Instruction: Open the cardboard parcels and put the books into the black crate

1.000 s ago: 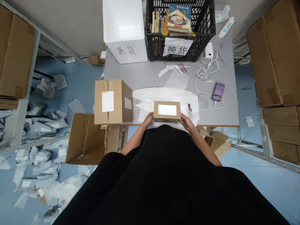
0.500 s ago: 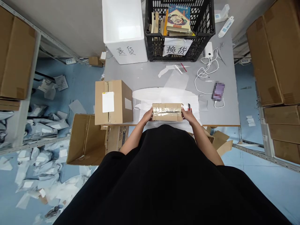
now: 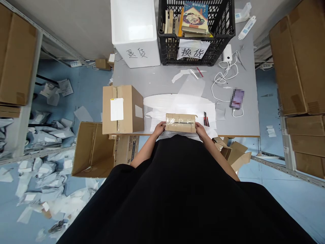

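A small flat cardboard box, covered with shiny clear tape and marked by a dark seam along its middle, is held near the table's front edge. My left hand is closed on its left end, and my right hand grips the right end. Beneath the box spreads white foam wrap. A red and black box cutter lies on the wrap, just beyond my right hand. The box's underside is hidden.
A taped carton stands at the table's left. Behind are a white bin and a black crate with books. A phone on a white cable lies right. An open carton sits lower left.
Both hands have brought the small box slightly nearer my body, and my right hand has shifted left and down. More of the box cutter now shows.
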The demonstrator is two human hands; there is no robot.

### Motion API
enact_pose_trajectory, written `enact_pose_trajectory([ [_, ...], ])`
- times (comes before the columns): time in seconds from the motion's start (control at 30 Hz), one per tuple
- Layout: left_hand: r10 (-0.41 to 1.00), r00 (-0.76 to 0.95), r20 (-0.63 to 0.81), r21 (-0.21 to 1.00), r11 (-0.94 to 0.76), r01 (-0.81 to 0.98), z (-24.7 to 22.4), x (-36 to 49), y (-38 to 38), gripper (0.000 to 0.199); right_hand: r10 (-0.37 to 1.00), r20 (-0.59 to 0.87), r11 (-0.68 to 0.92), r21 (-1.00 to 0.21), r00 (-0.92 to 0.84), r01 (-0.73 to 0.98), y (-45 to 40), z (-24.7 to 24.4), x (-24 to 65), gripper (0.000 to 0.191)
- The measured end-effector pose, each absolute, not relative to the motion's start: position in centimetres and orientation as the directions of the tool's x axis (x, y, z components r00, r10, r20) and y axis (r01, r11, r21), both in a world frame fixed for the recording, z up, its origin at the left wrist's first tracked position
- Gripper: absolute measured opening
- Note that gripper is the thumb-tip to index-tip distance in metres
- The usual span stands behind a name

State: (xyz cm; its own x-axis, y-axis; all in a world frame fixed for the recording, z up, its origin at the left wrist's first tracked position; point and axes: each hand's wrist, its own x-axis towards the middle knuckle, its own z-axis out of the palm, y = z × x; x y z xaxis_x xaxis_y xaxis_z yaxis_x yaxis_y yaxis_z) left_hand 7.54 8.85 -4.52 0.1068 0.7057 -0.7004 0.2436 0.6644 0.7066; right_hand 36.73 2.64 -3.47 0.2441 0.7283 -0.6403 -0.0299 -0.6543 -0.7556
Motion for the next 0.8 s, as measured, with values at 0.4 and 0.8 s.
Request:
enact_pose_trajectory([
  [0.4, 0.696, 0.211, -0.686, 0.726, 0.671, 0.15, -4.2, 7.8, 8.1, 0.047, 0.841, -0.528, -0.53, -0.848, 0.121, -0.012, 2.0, -2.2, 36.0, 0.056],
  [0.8, 0.803, 0.192, -0.565, 0.823, 0.565, 0.057, -1.7, 8.5, 11.2, 0.018, 0.696, -0.597, -0.672, -0.737, 0.399, 0.071, 5.4, -0.3, 35.9, 0.024],
])
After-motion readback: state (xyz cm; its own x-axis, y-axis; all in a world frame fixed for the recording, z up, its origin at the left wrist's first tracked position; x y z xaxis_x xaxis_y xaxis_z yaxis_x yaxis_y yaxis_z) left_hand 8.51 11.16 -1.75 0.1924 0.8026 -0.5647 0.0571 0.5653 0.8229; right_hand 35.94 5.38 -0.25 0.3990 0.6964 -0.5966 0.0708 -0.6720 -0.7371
